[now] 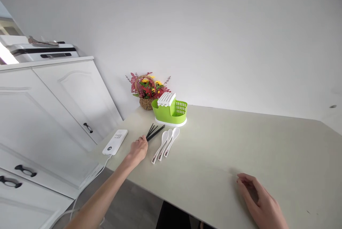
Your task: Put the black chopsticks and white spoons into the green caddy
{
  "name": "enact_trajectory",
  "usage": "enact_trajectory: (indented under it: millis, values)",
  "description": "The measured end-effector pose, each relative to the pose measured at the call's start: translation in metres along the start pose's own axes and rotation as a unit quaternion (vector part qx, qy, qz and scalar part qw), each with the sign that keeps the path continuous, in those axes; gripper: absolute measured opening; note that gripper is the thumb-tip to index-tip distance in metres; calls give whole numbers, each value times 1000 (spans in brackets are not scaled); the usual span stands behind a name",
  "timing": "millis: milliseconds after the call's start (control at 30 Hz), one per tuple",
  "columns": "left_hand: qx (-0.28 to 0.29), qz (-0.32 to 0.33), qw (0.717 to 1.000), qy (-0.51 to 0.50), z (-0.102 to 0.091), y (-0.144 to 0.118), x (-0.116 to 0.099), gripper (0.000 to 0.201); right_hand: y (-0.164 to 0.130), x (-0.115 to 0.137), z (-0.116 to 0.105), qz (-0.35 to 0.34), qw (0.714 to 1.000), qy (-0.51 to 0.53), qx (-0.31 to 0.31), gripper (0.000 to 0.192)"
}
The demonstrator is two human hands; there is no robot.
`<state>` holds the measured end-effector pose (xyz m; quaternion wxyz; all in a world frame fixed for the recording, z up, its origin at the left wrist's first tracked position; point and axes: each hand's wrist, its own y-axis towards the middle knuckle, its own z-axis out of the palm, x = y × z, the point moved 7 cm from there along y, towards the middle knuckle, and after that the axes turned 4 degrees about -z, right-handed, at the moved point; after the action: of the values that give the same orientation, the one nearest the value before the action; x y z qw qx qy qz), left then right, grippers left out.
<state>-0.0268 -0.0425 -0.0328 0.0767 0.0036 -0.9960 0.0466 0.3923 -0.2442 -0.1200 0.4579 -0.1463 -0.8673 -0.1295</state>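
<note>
Right hand (263, 200): low over near tabletop (213, 157), fingers loosely curled with gap to thumb, nothing in grip; probably idle or steadying. Left hand (139, 147): closed round near ends of black chopsticks (157, 132); bunched there, so far ends splay toward caddy. Lifted or resting, can't tell. Three white spoons (165, 145) just right, handles nearward, likely for easy pickup. Beyond: green caddy (167, 116) on white base, open-topped at right end. Flower basket (146, 103) behind, against wall (227, 43).

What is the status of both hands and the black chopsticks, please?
Left hand closed on black chopsticks. Right hand over table, fingers loosely curled, nothing visible inside. Three white spoons close beside chopsticks; green basket just beyond.
</note>
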Motion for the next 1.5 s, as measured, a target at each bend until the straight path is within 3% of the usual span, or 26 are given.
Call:
enact_trajectory:
  millis: [233,433,500,567,667,733,867,967,1033,1133,1267,1500]
  values:
    - [-20,-11,1000,-2,8,-7,22,27,1,-2,0,-2,1000,-3,-6,45]
    - [-111,-69,977,-169,-2,-16,29,30,-6,7,-2,13,1000,1,-22,46]
    - [-135,-45,947,-287,-10,-22,15,30,-10,11,-3,19,999,4,-28,47]
    - [-141,0,893,-427,-17,-29,-10,37,-12,14,-4,31,999,14,-31,48]
    - [-110,60,811,-571,-25,-43,-63,47,-8,26,-9,38,995,68,-56,46]
    - [-83,107,792,-596,-28,-55,-106,48,2,44,-12,29,991,112,-73,45]
    - [-49,218,778,-587,-34,-83,-182,43,32,104,-6,-33,976,211,-35,59]
    - [-51,297,776,-553,-37,-99,-216,35,49,152,3,-75,953,290,47,71]
    - [-65,327,784,-524,-35,-103,-227,31,56,171,5,-65,936,339,66,64]
    - [-87,339,806,-477,-24,-102,-237,31,62,184,9,-37,914,398,71,37]
    - [-104,360,821,-431,-10,-102,-251,31,64,187,13,-26,906,419,45,55]
    - [-58,418,794,-437,-7,-106,-259,23,64,186,19,-60,920,381,71,57]
